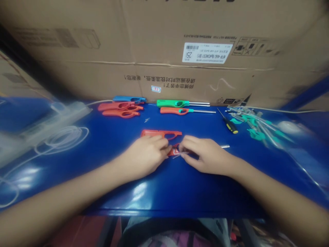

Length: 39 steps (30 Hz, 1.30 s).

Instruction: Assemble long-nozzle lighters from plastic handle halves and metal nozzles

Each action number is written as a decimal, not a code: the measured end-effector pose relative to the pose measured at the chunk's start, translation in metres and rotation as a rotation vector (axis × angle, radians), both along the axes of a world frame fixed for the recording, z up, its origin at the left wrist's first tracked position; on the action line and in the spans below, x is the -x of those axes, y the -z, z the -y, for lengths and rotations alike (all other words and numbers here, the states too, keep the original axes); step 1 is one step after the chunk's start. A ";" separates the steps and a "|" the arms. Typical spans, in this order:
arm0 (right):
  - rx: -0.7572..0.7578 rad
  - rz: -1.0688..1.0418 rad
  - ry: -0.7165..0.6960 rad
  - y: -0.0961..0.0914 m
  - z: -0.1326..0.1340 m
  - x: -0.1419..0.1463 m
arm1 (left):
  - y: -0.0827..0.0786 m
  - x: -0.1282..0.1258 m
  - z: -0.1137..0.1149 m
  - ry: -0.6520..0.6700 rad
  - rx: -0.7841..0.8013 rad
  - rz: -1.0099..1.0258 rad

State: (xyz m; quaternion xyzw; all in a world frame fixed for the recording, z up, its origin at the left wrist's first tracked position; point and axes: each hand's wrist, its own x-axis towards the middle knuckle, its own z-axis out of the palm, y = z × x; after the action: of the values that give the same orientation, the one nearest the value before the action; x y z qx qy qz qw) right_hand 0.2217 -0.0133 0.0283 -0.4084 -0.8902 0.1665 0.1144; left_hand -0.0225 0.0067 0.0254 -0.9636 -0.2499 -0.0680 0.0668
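Note:
A red stick lighter (175, 151) is held low over the table between my two hands. The fingers of my left hand (147, 156) are closed on its handle end. Thumb and fingers of my right hand (209, 156) pinch the lighter near its trigger loop, and a thin clear or metallic piece shows by the fingertips. Past my right hand pokes the end of a metal tube (225, 146); its link to the lighter is hidden. Just behind my left hand lies an orange-red handle shell (154, 132), partly covered by the fingers.
Several handle shells (120, 113) are piled back left, near small screws (147, 120). A green lighter (169, 103) and an orange lighter (171, 110) lie behind. A screwdriver (228, 124) and metal tubes with teal parts (257, 128) lie right. A coiled white cable (69, 137) and power strip are left.

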 end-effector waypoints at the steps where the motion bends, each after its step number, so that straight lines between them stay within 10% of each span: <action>1: -0.003 0.011 -0.028 0.000 0.000 0.000 | -0.001 0.001 0.000 -0.002 0.001 -0.002; 39: -0.001 -0.125 -0.080 0.007 -0.012 -0.008 | 0.003 0.007 -0.004 0.006 0.245 0.091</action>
State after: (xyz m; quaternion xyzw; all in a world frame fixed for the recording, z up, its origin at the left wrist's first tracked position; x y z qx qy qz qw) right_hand 0.2294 -0.0013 0.0217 -0.3612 -0.8969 0.1958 0.1633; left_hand -0.0293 0.0109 0.0229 -0.9611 -0.2564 -0.0809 -0.0632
